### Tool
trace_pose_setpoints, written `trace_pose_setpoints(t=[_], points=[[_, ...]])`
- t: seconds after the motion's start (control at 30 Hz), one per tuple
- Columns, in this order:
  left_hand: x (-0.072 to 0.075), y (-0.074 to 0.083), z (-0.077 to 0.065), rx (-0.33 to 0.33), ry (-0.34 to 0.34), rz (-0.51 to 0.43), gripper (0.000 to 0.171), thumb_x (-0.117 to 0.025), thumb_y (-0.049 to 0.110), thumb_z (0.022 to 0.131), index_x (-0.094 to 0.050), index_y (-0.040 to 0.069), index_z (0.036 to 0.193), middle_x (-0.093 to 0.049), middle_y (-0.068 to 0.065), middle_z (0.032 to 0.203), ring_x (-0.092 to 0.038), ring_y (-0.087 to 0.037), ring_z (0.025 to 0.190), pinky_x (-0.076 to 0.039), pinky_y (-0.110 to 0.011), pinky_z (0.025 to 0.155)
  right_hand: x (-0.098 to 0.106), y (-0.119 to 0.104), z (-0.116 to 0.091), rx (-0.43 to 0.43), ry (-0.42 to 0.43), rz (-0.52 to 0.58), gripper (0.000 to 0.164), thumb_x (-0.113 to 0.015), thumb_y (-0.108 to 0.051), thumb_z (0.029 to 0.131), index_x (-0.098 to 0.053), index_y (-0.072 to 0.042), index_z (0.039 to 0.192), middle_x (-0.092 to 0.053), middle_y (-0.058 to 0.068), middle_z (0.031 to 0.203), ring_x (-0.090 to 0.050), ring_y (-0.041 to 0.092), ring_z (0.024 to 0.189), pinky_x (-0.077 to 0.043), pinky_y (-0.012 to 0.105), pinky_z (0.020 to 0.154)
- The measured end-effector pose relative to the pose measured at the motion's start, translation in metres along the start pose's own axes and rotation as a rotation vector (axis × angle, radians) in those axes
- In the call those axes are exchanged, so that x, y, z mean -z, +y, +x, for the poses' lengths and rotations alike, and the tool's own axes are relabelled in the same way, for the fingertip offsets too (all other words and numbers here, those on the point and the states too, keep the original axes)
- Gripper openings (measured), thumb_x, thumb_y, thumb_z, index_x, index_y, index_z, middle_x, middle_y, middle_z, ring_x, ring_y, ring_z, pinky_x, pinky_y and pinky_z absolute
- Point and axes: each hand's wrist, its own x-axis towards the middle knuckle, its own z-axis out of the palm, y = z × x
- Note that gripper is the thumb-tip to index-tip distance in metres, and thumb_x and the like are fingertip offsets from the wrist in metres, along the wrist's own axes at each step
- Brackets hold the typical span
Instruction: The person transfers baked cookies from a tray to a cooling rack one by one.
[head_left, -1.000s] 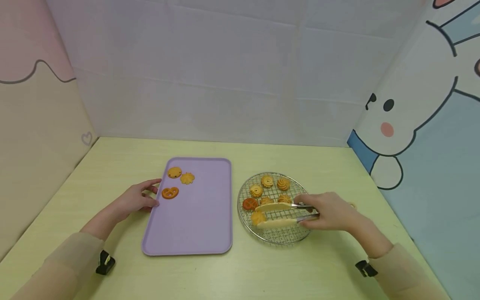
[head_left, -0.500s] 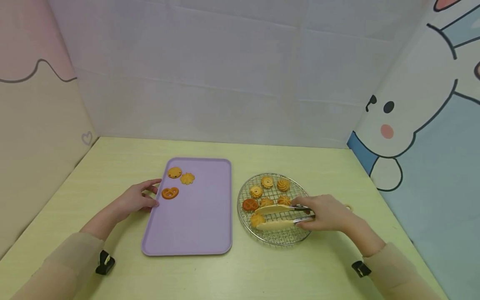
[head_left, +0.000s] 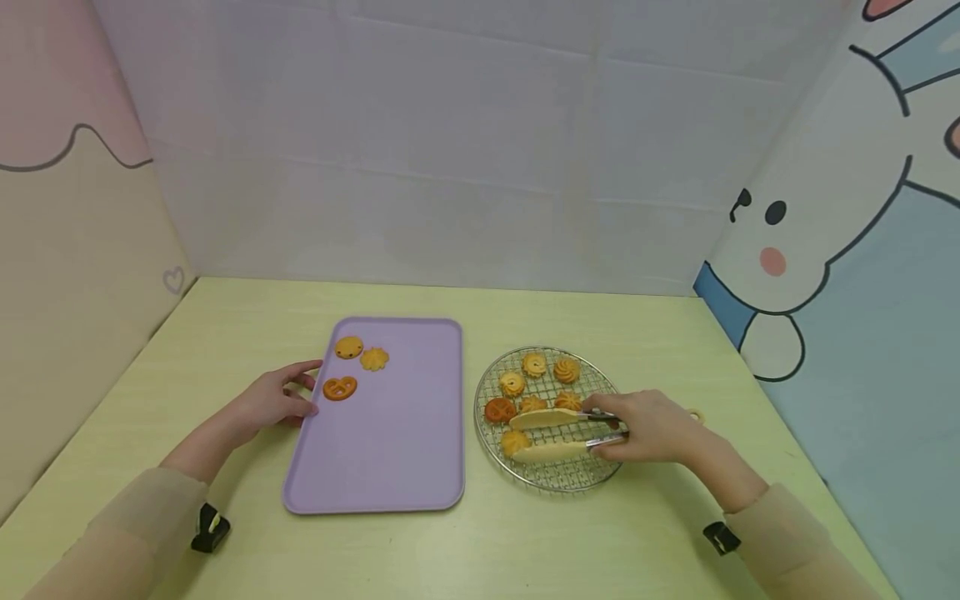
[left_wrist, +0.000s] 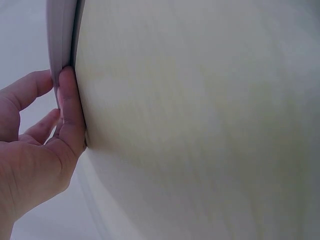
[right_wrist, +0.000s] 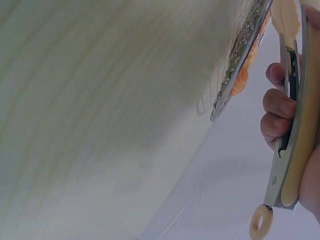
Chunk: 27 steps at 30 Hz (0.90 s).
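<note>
Tongs (head_left: pixel 550 418) right of frame center, low over wire rack (head_left: pixel 570 478); right hand (head_left: pixel 652 427) wraps grip round handles, arms left apart, seemingly so tips flank round cookie (head_left: pixel 514 441) at rack's lower left; contact unclear. Left hand (head_left: pixel 270 398) touches left rim of purple tray (head_left: pixel 397 442), fingers spread, likely steadying it. Pretzel (head_left: pixel 340 388) and two cookies (head_left: pixel 374 359) sit upper left, leaving tray's middle bare; table (head_left: pixel 525 550) beneath all

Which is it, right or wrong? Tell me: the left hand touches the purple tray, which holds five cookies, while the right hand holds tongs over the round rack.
Wrong on the count: the head view shows three cookies on the purple tray, not five. The left hand does touch it; the right hand holds tongs over the round rack.
</note>
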Motion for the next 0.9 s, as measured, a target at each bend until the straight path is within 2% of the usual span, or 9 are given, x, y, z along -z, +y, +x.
trace_pose_setpoints(t=[0.2, 0.5, 0.6, 0.7, 0.9], points=[[0.000, 0.000, 0.000, -0.002, -0.001, -0.004, 0.077, -0.066, 0.002, 0.083, -0.024, 0.000, 0.147, -0.040, -0.021, 0.120, -0.054, -0.019, 0.083, -0.055, -0.028, 0.067, 0.006, 0.000, -0.001, -0.002, 0.028, -0.010, 0.051, -0.070, -0.049, 0.076, -0.059, -0.021, 0.118, -0.063, -0.011, 0.081, -0.034, -0.002, 0.050, -0.032, 0.020, 0.048], [0.000, 0.001, -0.001, -0.006, -0.003, 0.004, 0.077, -0.066, 0.003, 0.083, -0.024, 0.000, 0.147, -0.040, -0.021, 0.120, -0.053, -0.020, 0.084, -0.055, -0.028, 0.068, 0.021, -0.004, 0.005, 0.030, 0.071, -0.018, 0.049, -0.072, -0.045, 0.075, -0.060, -0.019, 0.115, -0.069, -0.005, 0.091, -0.047, -0.002, 0.052, -0.040, 0.020, 0.049], [0.000, 0.001, -0.001, -0.004, -0.004, 0.006, 0.077, -0.066, 0.002, 0.083, -0.024, 0.000, 0.147, -0.040, -0.021, 0.120, -0.053, -0.020, 0.084, -0.055, -0.028, 0.068, 0.026, -0.006, 0.008, 0.040, 0.078, -0.015, 0.050, -0.072, -0.044, 0.075, -0.060, -0.018, 0.116, -0.070, -0.005, 0.095, -0.044, -0.004, 0.050, -0.039, 0.019, 0.048], [0.000, 0.002, -0.001, -0.004, -0.002, 0.011, 0.077, -0.066, 0.002, 0.083, -0.024, 0.000, 0.147, -0.040, -0.021, 0.120, -0.053, -0.020, 0.084, -0.055, -0.028, 0.068, 0.031, -0.008, 0.012, 0.047, 0.085, -0.014, 0.050, -0.072, -0.043, 0.075, -0.060, -0.018, 0.116, -0.069, -0.006, 0.098, -0.032, -0.005, 0.046, -0.033, 0.018, 0.046], [0.000, 0.002, -0.002, 0.001, -0.006, 0.003, 0.077, -0.066, 0.002, 0.083, -0.023, 0.000, 0.148, -0.040, -0.022, 0.121, -0.054, -0.020, 0.084, -0.055, -0.028, 0.068, 0.044, -0.013, 0.020, 0.079, 0.121, -0.033, 0.051, -0.073, -0.043, 0.074, -0.059, -0.019, 0.117, -0.068, -0.007, 0.101, -0.030, -0.006, 0.047, -0.032, 0.017, 0.045]])
